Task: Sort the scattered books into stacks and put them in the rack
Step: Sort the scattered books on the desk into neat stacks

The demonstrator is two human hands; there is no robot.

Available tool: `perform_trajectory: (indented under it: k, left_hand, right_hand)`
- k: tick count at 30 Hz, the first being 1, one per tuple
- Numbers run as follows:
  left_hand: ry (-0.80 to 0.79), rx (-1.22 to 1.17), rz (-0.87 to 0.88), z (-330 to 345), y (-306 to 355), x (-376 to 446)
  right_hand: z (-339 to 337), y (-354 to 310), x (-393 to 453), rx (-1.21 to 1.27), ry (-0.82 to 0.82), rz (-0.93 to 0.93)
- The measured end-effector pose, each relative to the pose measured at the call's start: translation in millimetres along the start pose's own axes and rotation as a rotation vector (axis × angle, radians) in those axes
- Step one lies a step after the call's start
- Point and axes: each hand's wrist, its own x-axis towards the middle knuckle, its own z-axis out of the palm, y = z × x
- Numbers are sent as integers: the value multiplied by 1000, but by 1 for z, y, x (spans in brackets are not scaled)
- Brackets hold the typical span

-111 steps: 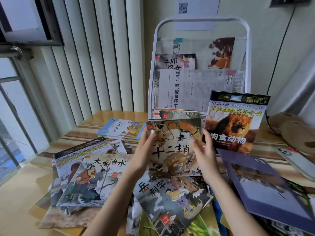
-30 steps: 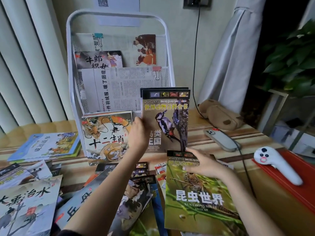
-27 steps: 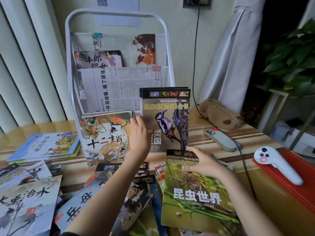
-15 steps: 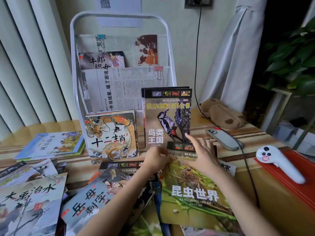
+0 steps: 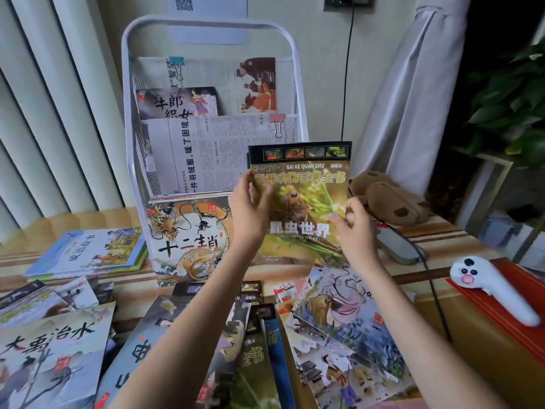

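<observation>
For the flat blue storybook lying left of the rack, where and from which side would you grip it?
The blue storybook lies flat on a short stack, so there is no face to pinch. I would probably take its near long edge, which is free and faces the person, coming in low from the front with the left hand, fingers under and thumb on top.

Both bare forearms reaching forward and up, hands raised side by side.

Left hand (image 5: 249,206) curling thumb and fingers round the left edge of a glossy green insect-cover book (image 5: 306,208), holding it upright; right hand (image 5: 352,224) pinching its right edge, thumb lying on the cover, wrist bending slightly inward.
</observation>
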Motion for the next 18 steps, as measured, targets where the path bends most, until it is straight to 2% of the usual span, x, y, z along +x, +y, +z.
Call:
perform_trajectory:
  k: [3, 7, 10, 12, 14, 18]
  left_hand:
    - [-74, 314, 57, 4, -30, -16]
    - [-259, 705, 160, 12, -73, -47]
    - [-238, 992, 317, 17, -82, -47]
    - [-225, 1066, 376, 19, -82, -44]
    - [-269, 1086, 361, 22, -83, -44]
    - [-317, 1180, 355, 32, -74, -46]
  right_hand:
    - [16, 9, 8, -89, -38, 1]
    - [21, 23, 1, -430, -143, 53]
    - [12, 30, -10, -708, -279, 220]
    - [8, 35, -23, -791, -493, 314]
    - [7, 36, -41, -824, -629, 291]
    - [-2, 38, -73, -778, -580, 97]
